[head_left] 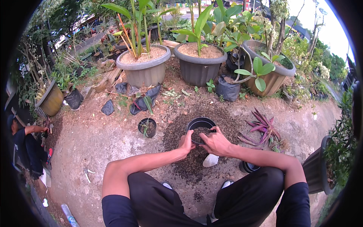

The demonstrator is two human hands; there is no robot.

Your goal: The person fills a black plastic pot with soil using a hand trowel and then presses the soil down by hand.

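A small black plant pot (201, 123) is between my two hands, over dark loose soil (177, 131) spread on the ground. My left hand (186, 142) grips the near left side of the pot. Closed on its near right rim, my right hand (216, 143) has fingers reaching over the edge; their tips are partly hidden. A whitish lump (210, 160) lies just below my right hand. To the right of the soil is an uprooted purple-leaved plant (262, 128). Left of the pot stands a small black pot with a slender plant (150, 129).
Another black pot (249, 167) sits by my right knee. Large potted plants (146, 72) line the far side, with black plastic bags (228, 90) among them. A person (28, 143) crouches at far left. A plastic bottle (69, 215) lies lower left; a big pot (317, 168) leans at right.
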